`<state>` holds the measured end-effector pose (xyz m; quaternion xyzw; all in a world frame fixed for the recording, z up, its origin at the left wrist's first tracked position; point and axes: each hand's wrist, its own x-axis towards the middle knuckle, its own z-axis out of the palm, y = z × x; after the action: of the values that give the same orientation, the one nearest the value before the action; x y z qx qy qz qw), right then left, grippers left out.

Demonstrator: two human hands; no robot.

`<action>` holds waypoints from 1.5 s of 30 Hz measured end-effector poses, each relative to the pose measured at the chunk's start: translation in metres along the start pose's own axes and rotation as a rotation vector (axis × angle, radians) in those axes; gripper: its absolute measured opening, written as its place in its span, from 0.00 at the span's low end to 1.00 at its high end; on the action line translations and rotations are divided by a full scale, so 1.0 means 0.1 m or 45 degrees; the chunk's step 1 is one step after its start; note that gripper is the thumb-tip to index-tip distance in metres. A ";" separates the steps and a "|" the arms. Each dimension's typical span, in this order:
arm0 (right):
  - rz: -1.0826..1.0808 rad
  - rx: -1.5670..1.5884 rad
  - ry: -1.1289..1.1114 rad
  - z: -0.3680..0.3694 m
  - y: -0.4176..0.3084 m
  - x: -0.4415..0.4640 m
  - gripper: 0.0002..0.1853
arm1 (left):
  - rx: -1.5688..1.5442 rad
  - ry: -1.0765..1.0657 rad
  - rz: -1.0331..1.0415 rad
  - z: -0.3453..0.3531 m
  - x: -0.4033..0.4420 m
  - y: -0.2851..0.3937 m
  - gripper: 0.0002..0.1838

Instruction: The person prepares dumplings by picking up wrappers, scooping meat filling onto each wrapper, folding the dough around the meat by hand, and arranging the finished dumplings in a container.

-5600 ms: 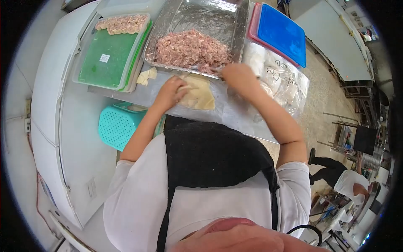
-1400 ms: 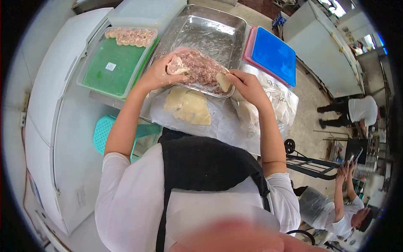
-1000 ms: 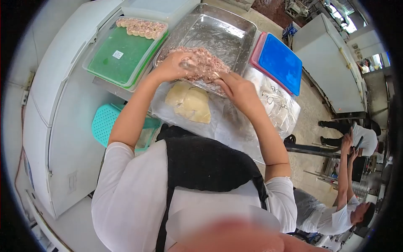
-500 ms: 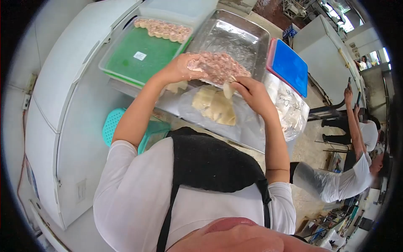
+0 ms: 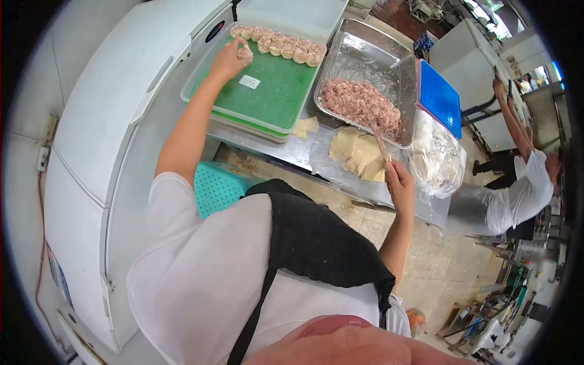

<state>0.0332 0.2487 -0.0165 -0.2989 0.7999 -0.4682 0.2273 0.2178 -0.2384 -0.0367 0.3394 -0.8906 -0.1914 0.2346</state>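
Right hand [image 5: 399,182] gripping stick [image 5: 382,145], metal tray [image 5: 371,58] beyond, blue lid [image 5: 439,97] alongside

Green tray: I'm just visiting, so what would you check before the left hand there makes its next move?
1. Room on the green tray: ok, bare surface lies beside the dumplings.
2. Dumplings grouped together: ok, along the tray's far edge.
3. Left hand near the dumplings: ok, just beside them.
4. Firm grip on the pale lump at its fingertips: cannot tell.
5. Right hand out of the way: ok, it holds a stick by the metal tray.
6. Stick's tip clear of the meat: cannot tell, they overlap in this view.
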 end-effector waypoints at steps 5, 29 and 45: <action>0.060 0.070 0.167 -0.04 0.11 -0.44 0.12 | 0.150 0.055 -0.077 0.23 0.44 -0.13 0.45; -0.354 -0.013 -0.429 -0.25 -0.47 0.59 0.17 | -1.103 -0.836 0.123 1.07 -1.02 2.50 0.15; -0.997 -1.233 -0.322 -0.11 0.23 1.90 0.09 | 0.038 0.071 0.125 0.78 -1.53 2.50 0.14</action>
<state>-0.1165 0.1331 -0.0474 -0.6911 0.7194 -0.0628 -0.0289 0.1473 0.0562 -0.0192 0.3040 -0.9020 -0.1570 0.2634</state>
